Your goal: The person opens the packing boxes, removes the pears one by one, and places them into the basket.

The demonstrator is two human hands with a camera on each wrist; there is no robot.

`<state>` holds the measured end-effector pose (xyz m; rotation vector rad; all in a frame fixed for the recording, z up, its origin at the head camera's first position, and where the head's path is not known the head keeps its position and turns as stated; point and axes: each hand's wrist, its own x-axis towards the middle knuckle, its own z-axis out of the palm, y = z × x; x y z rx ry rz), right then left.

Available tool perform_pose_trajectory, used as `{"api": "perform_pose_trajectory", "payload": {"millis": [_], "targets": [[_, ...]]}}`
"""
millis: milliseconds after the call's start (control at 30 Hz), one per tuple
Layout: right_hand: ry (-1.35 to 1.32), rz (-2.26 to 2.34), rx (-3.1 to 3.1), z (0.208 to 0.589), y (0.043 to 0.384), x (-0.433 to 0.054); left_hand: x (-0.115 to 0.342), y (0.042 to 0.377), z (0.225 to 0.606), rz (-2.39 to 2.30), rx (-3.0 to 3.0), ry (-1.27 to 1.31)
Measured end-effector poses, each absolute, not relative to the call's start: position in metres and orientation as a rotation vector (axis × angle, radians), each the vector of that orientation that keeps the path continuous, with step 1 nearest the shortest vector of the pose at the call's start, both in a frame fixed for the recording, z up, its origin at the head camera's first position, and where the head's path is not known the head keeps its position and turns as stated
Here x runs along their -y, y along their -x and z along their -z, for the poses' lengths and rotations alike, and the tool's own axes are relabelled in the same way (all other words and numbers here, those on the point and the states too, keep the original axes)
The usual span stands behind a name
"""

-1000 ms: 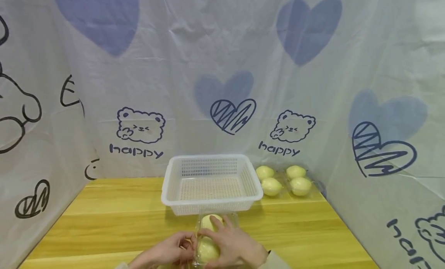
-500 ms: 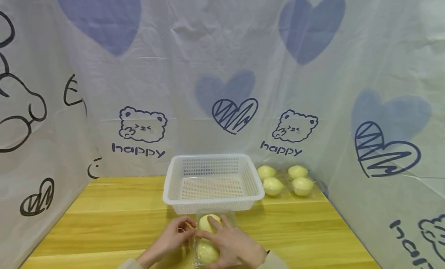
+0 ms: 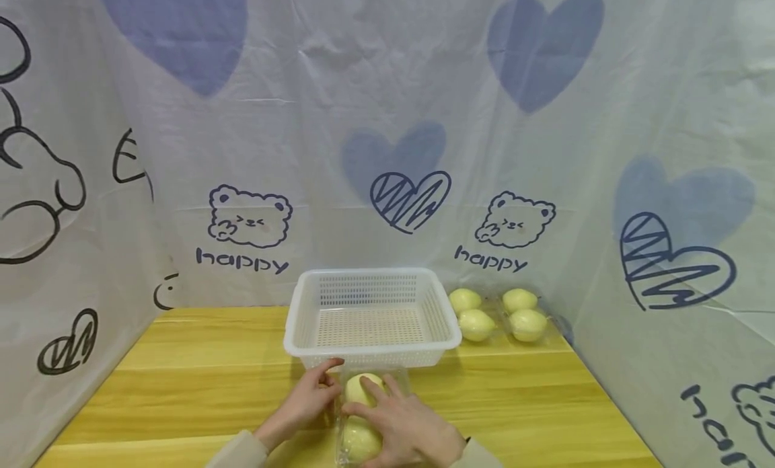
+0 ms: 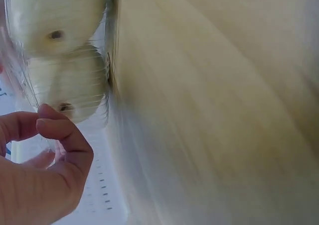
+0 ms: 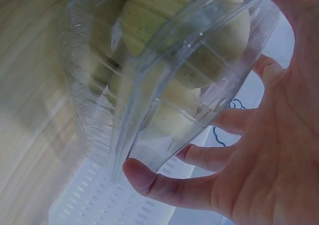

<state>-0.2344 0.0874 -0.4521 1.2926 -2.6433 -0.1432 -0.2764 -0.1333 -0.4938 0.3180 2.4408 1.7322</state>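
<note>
A clear plastic clamshell box [image 3: 342, 431] stands on the table in front of the basket, with pale yellow fruits [image 3: 362, 441] inside. In the left wrist view the fruits [image 4: 70, 75] show dark spots at their ends. My left hand [image 3: 305, 397] is at the box's far left corner, its curled fingertips [image 4: 46, 113] pinching the plastic rim. Spread over the top, my right hand [image 3: 402, 424] presses on the box with its fingers apart. In the right wrist view one fingertip [image 5: 137, 172] lies at the rim's corner. The right hand hides part of the fruits.
A white perforated plastic basket [image 3: 369, 352] stands just behind the box. To its right are two more packs of pale yellow fruits [image 3: 476, 325] [image 3: 527, 325] by the back curtain. Printed curtains [image 3: 339, 85] enclose the wooden table [image 3: 181, 380] at the back and sides.
My left hand has moved away from me along the box's left side, from near its front to its far corner. The right hand stays on top of the box.
</note>
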Motion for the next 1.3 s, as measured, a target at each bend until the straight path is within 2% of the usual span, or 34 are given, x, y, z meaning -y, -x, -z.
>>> {"api": "perform_pose_trajectory", "payload": {"millis": [433,800,1300], "targets": [[-1.298,0.112,2.670,0.451,0.236,-0.087,0.136,0.285,0.496,-1.961,-2.016,-0.156],[-1.308,0.121,2.696,0.452,0.237,-0.085,0.139,0.285,0.497,-2.001,-1.931,-0.161],[-1.300,0.026,2.697,0.451,0.236,-0.087,0.129,0.290,0.496,-2.022,-2.226,-0.050]]}}
